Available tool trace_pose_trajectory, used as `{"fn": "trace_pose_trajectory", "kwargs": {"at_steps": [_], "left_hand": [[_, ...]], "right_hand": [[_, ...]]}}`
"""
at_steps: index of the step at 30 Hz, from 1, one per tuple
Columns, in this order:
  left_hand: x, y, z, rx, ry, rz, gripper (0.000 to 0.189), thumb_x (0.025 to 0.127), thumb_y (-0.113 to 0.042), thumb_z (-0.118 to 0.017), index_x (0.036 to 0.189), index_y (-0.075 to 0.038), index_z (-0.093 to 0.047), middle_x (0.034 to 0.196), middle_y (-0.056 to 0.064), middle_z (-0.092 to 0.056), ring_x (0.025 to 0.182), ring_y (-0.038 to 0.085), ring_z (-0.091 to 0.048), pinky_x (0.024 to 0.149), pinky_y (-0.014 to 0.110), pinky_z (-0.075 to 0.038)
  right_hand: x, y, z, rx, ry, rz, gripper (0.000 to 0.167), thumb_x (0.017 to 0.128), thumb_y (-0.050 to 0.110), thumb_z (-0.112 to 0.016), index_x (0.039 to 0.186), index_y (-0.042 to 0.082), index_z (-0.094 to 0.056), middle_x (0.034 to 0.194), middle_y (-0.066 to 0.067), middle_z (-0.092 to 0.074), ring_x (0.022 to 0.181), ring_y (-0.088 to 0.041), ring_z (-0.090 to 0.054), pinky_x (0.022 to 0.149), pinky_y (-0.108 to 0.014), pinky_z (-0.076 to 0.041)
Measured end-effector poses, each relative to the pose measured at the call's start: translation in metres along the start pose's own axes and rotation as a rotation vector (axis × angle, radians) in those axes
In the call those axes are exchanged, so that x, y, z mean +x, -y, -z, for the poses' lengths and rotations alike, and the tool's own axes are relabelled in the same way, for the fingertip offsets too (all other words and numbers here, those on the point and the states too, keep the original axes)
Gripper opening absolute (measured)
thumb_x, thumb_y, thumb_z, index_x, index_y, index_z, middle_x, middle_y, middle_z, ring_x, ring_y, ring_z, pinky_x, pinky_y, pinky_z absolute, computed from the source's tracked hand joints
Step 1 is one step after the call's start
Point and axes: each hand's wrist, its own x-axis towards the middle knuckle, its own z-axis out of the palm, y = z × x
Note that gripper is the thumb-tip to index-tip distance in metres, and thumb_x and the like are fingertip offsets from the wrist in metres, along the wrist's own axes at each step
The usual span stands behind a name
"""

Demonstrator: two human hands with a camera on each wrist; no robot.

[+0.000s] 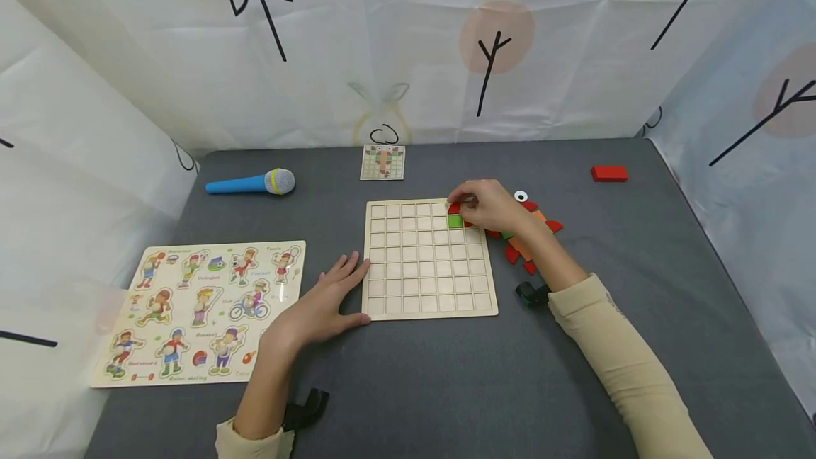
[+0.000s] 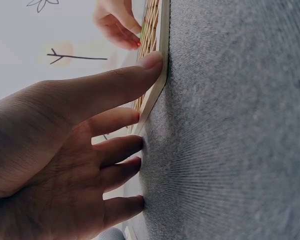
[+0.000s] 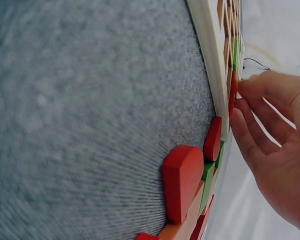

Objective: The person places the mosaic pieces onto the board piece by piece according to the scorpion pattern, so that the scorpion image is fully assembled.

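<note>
A wooden grid board (image 1: 427, 277) lies flat on the grey table. My left hand (image 1: 321, 309) rests at its left side with fingers spread; in the left wrist view the thumb (image 2: 115, 85) touches the board's edge. At the board's far right corner, my right hand (image 1: 487, 205) pinches a red piece (image 3: 233, 92) low over the cells; the fingertips partly hide it. Beside it, a green square (image 1: 455, 221) and another red piece (image 1: 454, 209) sit in cells. Right of the board are several red, orange and green pieces (image 1: 519, 248), partly behind my right forearm.
Behind the board lies a small pattern card (image 1: 382, 163). A blue toy microphone (image 1: 248, 182) is at the back left, a picture puzzle board (image 1: 210, 314) at the left. A red block (image 1: 609, 173) sits at the back right. A white ring-shaped eye piece (image 1: 520, 196) is near the loose pieces.
</note>
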Motion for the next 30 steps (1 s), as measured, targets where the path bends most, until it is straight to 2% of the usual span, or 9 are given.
{"fn": "trace_pose_trajectory", "kwargs": {"at_steps": [8,18,21,25,30], "left_hand": [[0.0,-0.001,-0.001,0.001,0.005,0.005,0.102,0.095,-0.041,-0.085,0.174,-0.023,-0.025,0.185,0.007,-0.011,0.174,0.034,-0.004,0.134,0.073,-0.014],[0.0,-0.001,-0.001,-0.003,0.0,-0.002,0.101,0.095,-0.041,-0.085,0.174,-0.023,-0.025,0.185,0.006,-0.011,0.174,0.034,-0.004,0.134,0.073,-0.014],[0.0,0.0,-0.001,-0.003,-0.002,-0.006,0.102,0.094,-0.042,-0.085,0.174,-0.024,-0.025,0.185,0.007,-0.012,0.174,0.034,-0.004,0.134,0.073,-0.014],[0.001,0.002,-0.002,-0.007,-0.003,-0.009,0.101,0.095,-0.042,-0.085,0.174,-0.024,-0.025,0.185,0.007,-0.012,0.174,0.034,-0.004,0.134,0.073,-0.013],[0.0,0.003,-0.002,-0.014,-0.005,-0.014,0.101,0.094,-0.041,-0.085,0.174,-0.024,-0.026,0.185,0.007,-0.012,0.174,0.035,-0.004,0.133,0.074,-0.013]], "right_hand": [[-0.002,0.0,0.0,0.006,0.0,-0.001,0.034,0.095,-0.006,-0.059,0.123,0.0,-0.078,0.122,-0.018,-0.08,0.104,-0.03,-0.075,0.092,-0.044,-0.061],[-0.003,-0.002,-0.001,0.018,0.0,0.01,0.036,0.095,-0.007,-0.057,0.123,0.0,-0.078,0.121,-0.017,-0.08,0.096,-0.025,-0.069,0.082,-0.032,-0.051],[-0.008,-0.002,0.001,0.05,-0.008,0.008,0.034,0.096,-0.006,-0.058,0.124,-0.001,-0.077,0.124,-0.019,-0.079,0.099,-0.028,-0.071,0.085,-0.035,-0.055],[-0.016,-0.007,0.004,0.091,-0.027,-0.009,0.029,0.1,-0.002,-0.065,0.126,-0.001,-0.076,0.127,-0.02,-0.077,0.11,-0.035,-0.074,0.095,-0.047,-0.062],[-0.025,-0.017,0.012,0.093,-0.049,-0.039,0.028,0.103,0.003,-0.07,0.13,-0.001,-0.074,0.132,-0.021,-0.076,0.121,-0.038,-0.072,0.103,-0.053,-0.062]]}}
